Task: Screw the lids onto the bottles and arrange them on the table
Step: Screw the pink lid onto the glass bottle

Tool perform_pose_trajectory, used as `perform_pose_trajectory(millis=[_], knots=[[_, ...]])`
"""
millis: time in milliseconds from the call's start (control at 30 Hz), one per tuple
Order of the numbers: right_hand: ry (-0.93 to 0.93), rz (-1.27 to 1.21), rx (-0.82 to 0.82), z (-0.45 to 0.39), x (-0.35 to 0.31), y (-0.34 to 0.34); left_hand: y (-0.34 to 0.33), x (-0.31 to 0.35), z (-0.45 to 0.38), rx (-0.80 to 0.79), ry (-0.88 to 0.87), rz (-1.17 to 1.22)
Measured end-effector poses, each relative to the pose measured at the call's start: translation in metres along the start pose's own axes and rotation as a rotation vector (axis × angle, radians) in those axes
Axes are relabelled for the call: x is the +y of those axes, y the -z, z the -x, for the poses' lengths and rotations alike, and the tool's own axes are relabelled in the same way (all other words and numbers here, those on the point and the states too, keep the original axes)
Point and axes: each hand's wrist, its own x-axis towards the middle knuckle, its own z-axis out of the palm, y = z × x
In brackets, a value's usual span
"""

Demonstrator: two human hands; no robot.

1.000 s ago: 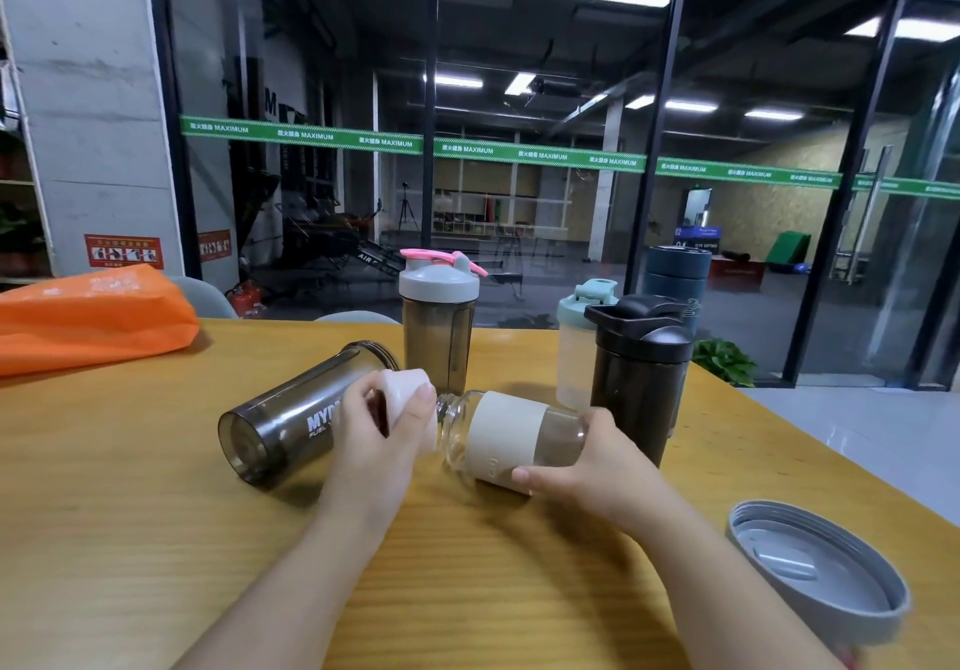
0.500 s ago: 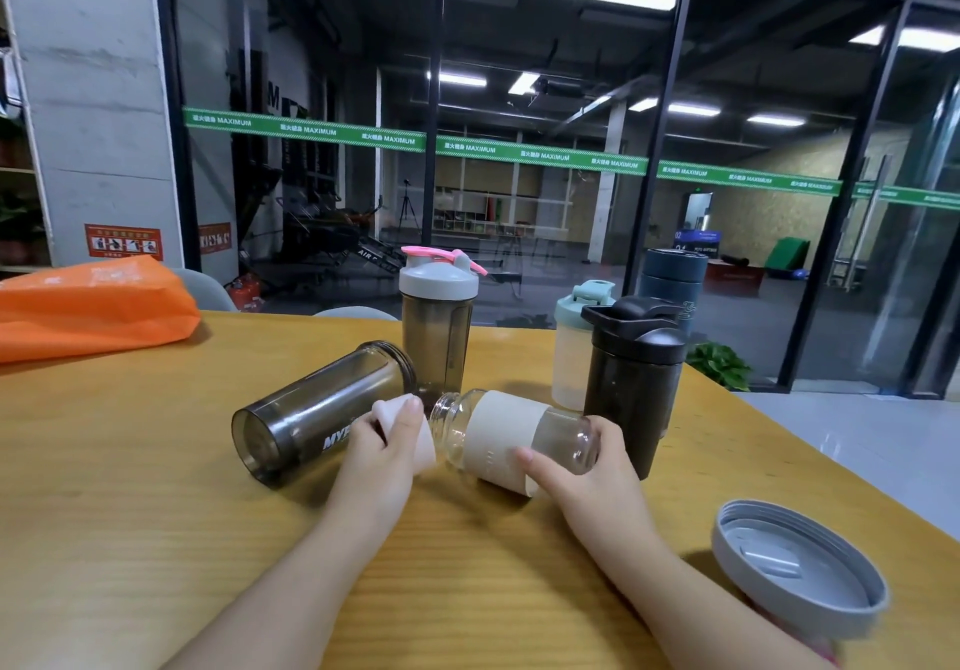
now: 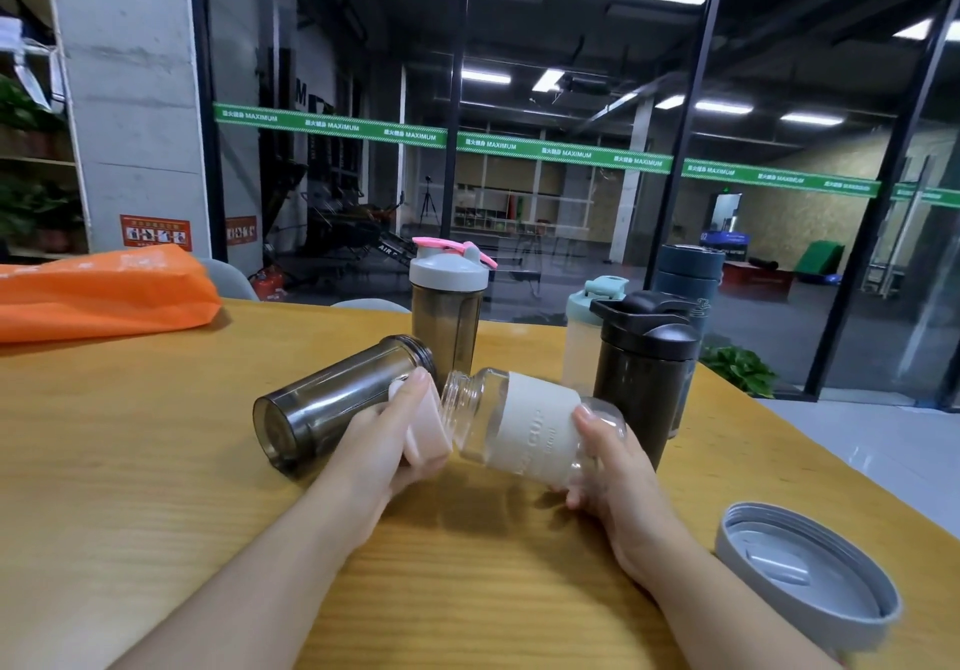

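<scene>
My right hand (image 3: 613, 467) grips a clear glass bottle with a cream sleeve (image 3: 524, 422), held on its side above the wooden table (image 3: 130, 461), neck pointing left. My left hand (image 3: 384, 441) holds a pale pink lid (image 3: 423, 438) just beside the bottle's open threaded mouth. Behind my left hand a smoky grey bottle (image 3: 332, 399) lies on its side with no lid. A grey lid (image 3: 808, 573) rests upside down at the right front.
Capped bottles stand at the back: one with a grey and pink lid (image 3: 449, 306), a mint-lidded one (image 3: 589, 337), a black shaker (image 3: 644, 373) and a dark blue flask (image 3: 688, 274). An orange bag (image 3: 98, 293) lies at the back left. The table's right edge drops to the floor.
Both hands have lifted: the sleeved bottle has come up off the table and the pink lid has tilted to face its mouth. The view has shifted slightly.
</scene>
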Motion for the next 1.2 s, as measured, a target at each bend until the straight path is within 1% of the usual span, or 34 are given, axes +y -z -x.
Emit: perform_pose_trajectory(millis=[267,367,500,700,867,967,1067,1200], knots=[[-0.001,0.024,-0.079,-0.005,0.002,0.001,0.007,0.005,-0.005,-0.048,-0.063,-0.197],[-0.016,0.028,-0.097,-0.005,0.003,0.002,0.012,0.003,-0.009,-0.061,-0.047,-0.285],[-0.021,0.056,-0.133,-0.005,0.004,0.002,0.016,0.002,-0.009,-0.079,0.014,-0.411],[0.006,0.067,-0.144,-0.002,0.002,0.003,0.01,0.003,-0.003,-0.087,0.09,-0.338],[0.117,0.132,-0.126,-0.001,0.001,0.003,0.006,0.006,0.004,-0.082,0.18,-0.161],[0.196,0.214,-0.121,0.001,-0.002,0.005,0.005,0.007,0.004,-0.095,0.214,-0.126],[0.226,0.258,-0.12,0.003,-0.005,0.007,0.004,0.008,0.006,-0.149,0.196,-0.114],[0.152,0.214,-0.109,0.005,-0.007,0.006,0.007,0.009,0.006,-0.241,0.103,-0.146]])
